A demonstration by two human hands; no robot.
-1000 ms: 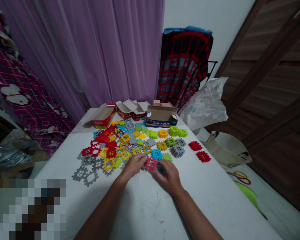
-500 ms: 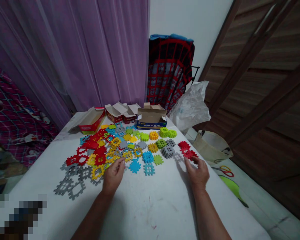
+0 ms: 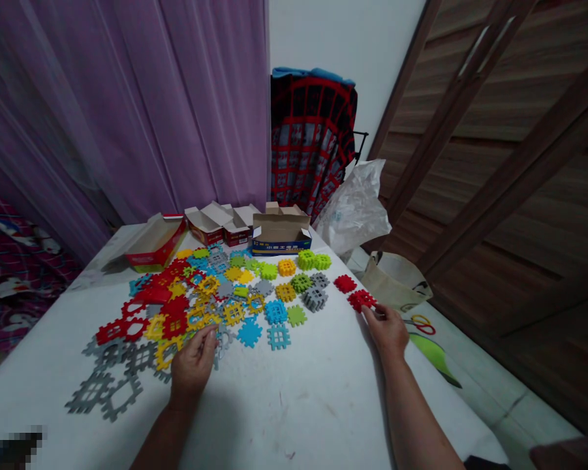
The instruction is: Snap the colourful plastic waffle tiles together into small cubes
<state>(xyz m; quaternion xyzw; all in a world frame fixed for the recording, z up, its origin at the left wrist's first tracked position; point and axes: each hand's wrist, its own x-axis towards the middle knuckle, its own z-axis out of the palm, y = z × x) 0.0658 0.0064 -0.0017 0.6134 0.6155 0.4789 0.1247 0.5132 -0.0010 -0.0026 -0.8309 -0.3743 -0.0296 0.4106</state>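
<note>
Over the white table [image 3: 318, 398] lie many notched plastic tiles in several colours. At the right edge my right hand [image 3: 387, 331] has its thumb and fingers closed on the near side of a red interlocking tile [image 3: 361, 299]. Just behind that tile is another red tile [image 3: 345, 283]. My left hand [image 3: 192, 367] is closed in a pinch at the front of the pile; what its fingertips hold, if anything, I cannot make out. A grey tile [image 3: 224, 337] lies beside those fingertips. Right of it are a solid blue tile [image 3: 249, 332] and a light-blue window tile [image 3: 278, 337].
Opened cardboard boxes line the back, including a blue box [image 3: 281, 247] and a red box [image 3: 153, 251]. Small stacks, such as a grey stack [image 3: 315, 299], stand right of the pile. Beyond the right edge are a clear plastic bag [image 3: 355, 209], a cloth bag [image 3: 396, 281] and scissors [image 3: 423, 324].
The view has turned slightly right. My left hand has drawn left and nearer to me, uncovering more of the grey tile. My right hand has come onto the nearer red tile.
</note>
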